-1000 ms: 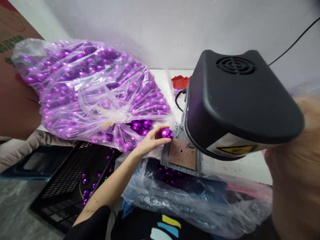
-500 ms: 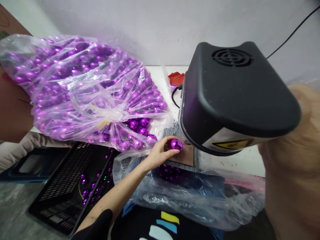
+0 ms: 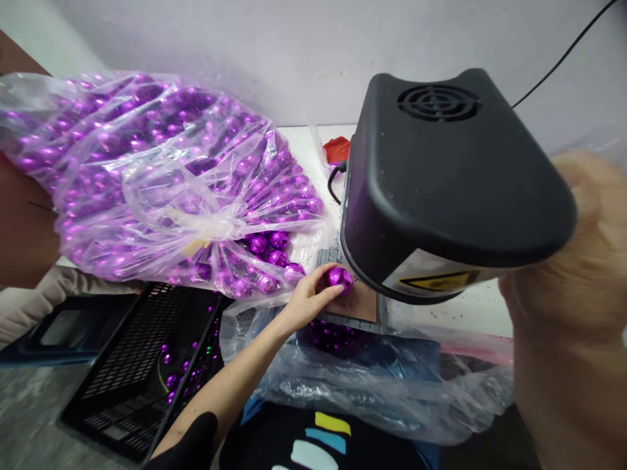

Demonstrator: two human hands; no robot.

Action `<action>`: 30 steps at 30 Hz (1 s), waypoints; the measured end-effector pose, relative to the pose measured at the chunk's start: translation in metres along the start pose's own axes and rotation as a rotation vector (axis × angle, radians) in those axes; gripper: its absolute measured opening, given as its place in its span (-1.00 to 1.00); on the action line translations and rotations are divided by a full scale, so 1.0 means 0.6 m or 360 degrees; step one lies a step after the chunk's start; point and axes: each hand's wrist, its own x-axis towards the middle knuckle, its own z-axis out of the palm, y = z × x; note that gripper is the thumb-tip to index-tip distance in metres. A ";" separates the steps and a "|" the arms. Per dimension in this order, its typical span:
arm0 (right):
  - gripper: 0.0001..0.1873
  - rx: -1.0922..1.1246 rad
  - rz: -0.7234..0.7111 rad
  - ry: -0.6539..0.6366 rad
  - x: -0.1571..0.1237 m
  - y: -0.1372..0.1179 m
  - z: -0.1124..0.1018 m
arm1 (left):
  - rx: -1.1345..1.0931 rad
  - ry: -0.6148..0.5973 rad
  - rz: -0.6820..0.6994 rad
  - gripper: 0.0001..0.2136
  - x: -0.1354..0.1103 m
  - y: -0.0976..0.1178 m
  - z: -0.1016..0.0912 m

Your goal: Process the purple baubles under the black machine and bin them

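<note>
My left hand [image 3: 308,301] pinches a shiny purple faceted ball [image 3: 339,279] between thumb and fingers, just over the brown board [image 3: 361,303] on a grey ridged metal base. A black machine housing [image 3: 450,189] with a round vent and a yellow warning label overhangs the board's right side and hides what is beneath it. Large and blurred, my right hand [image 3: 585,215] is raised close to the camera, beside the housing's right edge. It looks closed, but whatever it grips is hidden.
A tied clear bag [image 3: 161,189] of purple balls fills the left side. Below it stands a black slatted crate [image 3: 132,372] with several balls inside. Clear plastic sheeting [image 3: 382,391] hangs along the table's front. Red material [image 3: 336,149] lies behind the machine.
The view has shifted slightly, moving the machine a little left in the picture. The ball has turned in my left hand's fingers, and its dark marking no longer shows plainly.
</note>
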 end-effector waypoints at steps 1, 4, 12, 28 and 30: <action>-0.39 0.0006 0.0007 -0.0002 0.000 -0.001 0.000 | 0.0113 0.0008 0.0065 -0.51 0.001 -0.003 0.005; -0.40 0.0011 0.0008 -0.0011 -0.001 -0.002 0.002 | 0.0425 0.0002 0.0231 -0.56 0.003 -0.008 0.017; -0.40 -0.0033 0.0037 0.0006 -0.003 -0.004 0.001 | 0.0542 0.0124 0.0237 -0.48 0.010 -0.011 0.054; -0.62 -0.0334 -0.0028 0.0068 -0.043 -0.011 -0.023 | 0.0625 0.0220 0.0288 -0.63 0.010 -0.026 0.073; -0.69 -0.0493 -0.0078 0.0046 -0.073 -0.011 -0.041 | 0.0595 0.0203 0.0277 -0.65 0.009 -0.014 0.071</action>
